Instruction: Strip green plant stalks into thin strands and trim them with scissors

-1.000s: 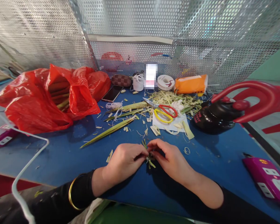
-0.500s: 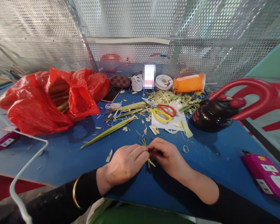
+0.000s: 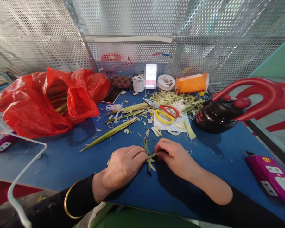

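A small splayed piece of green plant strips [image 3: 150, 165] lies low over the table, between my two hands. My left hand [image 3: 123, 166] has its fingertips closed on the left side of it. From the right, the thumb and forefinger of my right hand [image 3: 177, 158] pinch the end of a thin pale strand [image 3: 153, 155] that crosses the middle of the piece. I cannot tell whether the strand is thread or leaf fibre. Beyond the hands, scissors [image 3: 165, 113] with one red and one yellow handle lie on white paper [image 3: 166, 126]. A long green stalk [image 3: 108, 135] lies to the left.
On the blue table [image 3: 68, 161], a red plastic bag [image 3: 33, 110] of stalks stands left. Plant shavings [image 3: 175, 98], a white spool [image 3: 166, 82], an orange packet [image 3: 192, 83] and a phone [image 3: 112, 95] lie behind. A black bottle [image 3: 216, 117] and purple power strip [image 3: 272, 177] are right.
My hands have drawn slightly apart, the right one moving right. The pale strand and more of the green strips now show between them. The camera view has shifted slightly.
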